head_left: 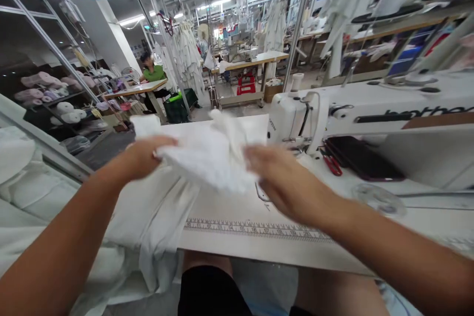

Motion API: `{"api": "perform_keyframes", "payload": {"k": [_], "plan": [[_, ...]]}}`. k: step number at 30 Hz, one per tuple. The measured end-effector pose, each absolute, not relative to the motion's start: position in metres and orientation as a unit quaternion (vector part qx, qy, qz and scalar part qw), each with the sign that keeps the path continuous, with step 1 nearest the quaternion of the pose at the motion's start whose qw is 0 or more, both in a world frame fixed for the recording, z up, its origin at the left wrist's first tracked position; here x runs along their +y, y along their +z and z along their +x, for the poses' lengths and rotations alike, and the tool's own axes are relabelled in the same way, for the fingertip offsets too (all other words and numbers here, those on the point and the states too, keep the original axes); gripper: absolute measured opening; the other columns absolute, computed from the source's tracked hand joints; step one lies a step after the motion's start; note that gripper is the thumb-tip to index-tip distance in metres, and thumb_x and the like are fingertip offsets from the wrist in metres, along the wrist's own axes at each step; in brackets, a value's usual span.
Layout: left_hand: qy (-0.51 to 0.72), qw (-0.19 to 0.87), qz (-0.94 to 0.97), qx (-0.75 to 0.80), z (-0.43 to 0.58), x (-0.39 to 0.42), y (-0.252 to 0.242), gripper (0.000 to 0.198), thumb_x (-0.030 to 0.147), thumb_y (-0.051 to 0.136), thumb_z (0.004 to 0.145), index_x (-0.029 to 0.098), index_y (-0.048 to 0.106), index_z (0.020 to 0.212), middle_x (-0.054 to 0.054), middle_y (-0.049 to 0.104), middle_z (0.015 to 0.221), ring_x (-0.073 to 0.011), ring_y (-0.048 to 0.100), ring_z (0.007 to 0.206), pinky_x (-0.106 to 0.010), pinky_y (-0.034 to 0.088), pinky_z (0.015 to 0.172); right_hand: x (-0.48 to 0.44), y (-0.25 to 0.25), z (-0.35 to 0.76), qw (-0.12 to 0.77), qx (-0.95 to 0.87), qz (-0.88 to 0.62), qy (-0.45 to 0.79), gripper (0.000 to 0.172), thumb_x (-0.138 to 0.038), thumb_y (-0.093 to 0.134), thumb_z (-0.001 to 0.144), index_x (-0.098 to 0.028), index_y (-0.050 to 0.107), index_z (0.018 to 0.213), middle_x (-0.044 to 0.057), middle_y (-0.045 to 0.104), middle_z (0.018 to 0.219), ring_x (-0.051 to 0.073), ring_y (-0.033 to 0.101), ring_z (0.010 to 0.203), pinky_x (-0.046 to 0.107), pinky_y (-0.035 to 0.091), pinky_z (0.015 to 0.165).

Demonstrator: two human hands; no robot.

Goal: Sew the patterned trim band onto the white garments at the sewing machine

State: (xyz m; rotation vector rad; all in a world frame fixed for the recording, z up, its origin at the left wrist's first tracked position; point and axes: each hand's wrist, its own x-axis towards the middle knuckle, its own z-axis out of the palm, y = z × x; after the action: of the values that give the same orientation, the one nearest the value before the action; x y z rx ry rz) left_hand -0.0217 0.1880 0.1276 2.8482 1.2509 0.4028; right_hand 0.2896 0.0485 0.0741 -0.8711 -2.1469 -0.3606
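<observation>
A white piece of fabric [211, 155], blurred by motion, is stretched between my two hands above the sewing table [222, 212]. My left hand [148, 155] pinches its left edge. At its right side my right hand [276, 173] is smeared by motion; its fingertips meet the cloth, but their grip does not show clearly. More white cloth [148, 212] lies under my left forearm and hangs over the table's front edge. Just right of my right hand stands the head of a white sewing machine [296, 113].
Red-handled thread snips [332, 163] and a dark phone [365, 158] lie under the machine arm. A clear bobbin-like disc [377, 197] sits near my right forearm. A printed ruler [255, 229] runs along the table front. White garments [22, 182] are heaped at left. A person in green [153, 73] sits farther back.
</observation>
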Motion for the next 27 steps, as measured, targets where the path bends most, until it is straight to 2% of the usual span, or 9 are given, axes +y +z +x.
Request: {"api": "perform_keyframes", "payload": {"k": [3, 5, 8, 13, 16, 18, 21, 24, 27], "plan": [[-0.073, 0.132, 0.937, 0.316, -0.009, 0.140, 0.092, 0.050, 0.004, 0.048, 0.071, 0.022, 0.064, 0.116, -0.003, 0.063, 0.126, -0.0212, 0.058, 0.115, -0.036, 0.045, 0.101, 0.016, 0.005, 0.315, 0.242, -0.860, -0.449, 0.000, 0.029, -0.013, 0.038, 0.094, -0.017, 0.062, 0.111, 0.014, 0.057, 0.128, 0.025, 0.056, 0.116, 0.040, 0.053, 0.090], [-0.038, 0.181, 0.948, 0.260, 0.018, 0.111, 0.075, 0.052, 0.006, 0.051, 0.074, 0.024, 0.060, 0.122, -0.003, 0.057, 0.134, -0.0197, 0.054, 0.122, -0.034, 0.042, 0.105, 0.005, -0.020, 0.325, 0.201, -0.855, -0.474, 0.058, 0.030, -0.014, 0.040, 0.094, -0.018, 0.063, 0.112, 0.013, 0.055, 0.133, 0.025, 0.054, 0.120, 0.041, 0.051, 0.093], [0.043, 0.229, 0.955, 0.184, 0.082, 0.087, 0.057, 0.035, 0.012, 0.045, 0.088, 0.023, 0.062, 0.117, -0.003, 0.063, 0.126, -0.0147, 0.058, 0.115, -0.030, 0.044, 0.103, 0.003, -0.025, 0.331, 0.193, -0.855, -0.476, 0.072, 0.030, -0.012, 0.040, 0.094, -0.016, 0.064, 0.114, 0.015, 0.052, 0.137, 0.027, 0.049, 0.126, 0.044, 0.048, 0.098], [0.008, 0.071, 0.921, 0.382, 0.162, 0.117, 0.012, 0.044, 0.034, 0.041, 0.096, 0.021, 0.047, 0.137, -0.015, 0.037, 0.150, -0.0437, 0.034, 0.135, -0.069, 0.035, 0.098, 0.010, -0.014, 0.337, 0.157, -0.836, -0.525, 0.019, 0.029, -0.013, 0.048, 0.093, -0.013, 0.065, 0.117, 0.014, 0.060, 0.129, 0.030, 0.049, 0.126, 0.051, 0.045, 0.102], [0.008, 0.056, 0.915, 0.399, 0.181, 0.153, -0.005, 0.048, 0.039, 0.037, 0.097, 0.028, 0.038, 0.143, -0.013, 0.030, 0.154, -0.0509, 0.025, 0.136, -0.079, 0.031, 0.088, 0.015, -0.017, 0.347, 0.144, -0.825, -0.547, -0.010, 0.037, -0.022, 0.051, 0.095, -0.010, 0.057, 0.129, 0.014, 0.057, 0.133, 0.030, 0.050, 0.125, 0.051, 0.047, 0.101], [0.018, 0.058, 0.932, 0.358, 0.193, 0.175, -0.010, 0.044, 0.039, 0.037, 0.096, 0.028, 0.045, 0.138, -0.014, 0.033, 0.152, -0.0533, 0.025, 0.134, -0.081, 0.032, 0.082, 0.019, -0.021, 0.354, 0.144, -0.817, -0.558, -0.039, 0.038, -0.024, 0.052, 0.094, -0.007, 0.058, 0.127, 0.015, 0.058, 0.132, 0.030, 0.050, 0.124, 0.049, 0.048, 0.100], [0.041, 0.057, 0.956, 0.285, 0.218, 0.202, -0.012, 0.034, 0.033, 0.042, 0.095, 0.020, 0.060, 0.120, -0.015, 0.046, 0.142, -0.0479, 0.029, 0.133, -0.076, 0.032, 0.090, 0.025, -0.027, 0.365, 0.150, -0.799, -0.576, -0.093, 0.034, -0.021, 0.055, 0.092, -0.003, 0.062, 0.119, 0.018, 0.062, 0.124, 0.031, 0.055, 0.118, 0.047, 0.050, 0.099], [0.064, 0.058, 0.970, 0.228, 0.242, 0.219, -0.009, 0.020, 0.018, 0.053, 0.087, 0.016, 0.065, 0.103, -0.012, 0.060, 0.123, -0.0314, 0.046, 0.124, -0.052, 0.038, 0.103, 0.026, -0.031, 0.374, 0.150, -0.783, -0.588, -0.137, 0.033, -0.020, 0.055, 0.091, 0.002, 0.063, 0.114, 0.023, 0.064, 0.116, 0.032, 0.059, 0.111, 0.046, 0.052, 0.095], [0.097, 0.051, 0.972, 0.207, 0.248, 0.220, -0.002, 0.017, 0.007, 0.052, 0.082, 0.014, 0.065, 0.091, -0.011, 0.064, 0.108, -0.0229, 0.057, 0.104, -0.036, 0.047, 0.093, 0.024, -0.030, 0.373, 0.157, -0.780, -0.586, -0.154, 0.029, -0.014, 0.049, 0.092, 0.004, 0.063, 0.110, 0.025, 0.062, 0.116, 0.033, 0.056, 0.113, 0.047, 0.051, 0.097]]}}
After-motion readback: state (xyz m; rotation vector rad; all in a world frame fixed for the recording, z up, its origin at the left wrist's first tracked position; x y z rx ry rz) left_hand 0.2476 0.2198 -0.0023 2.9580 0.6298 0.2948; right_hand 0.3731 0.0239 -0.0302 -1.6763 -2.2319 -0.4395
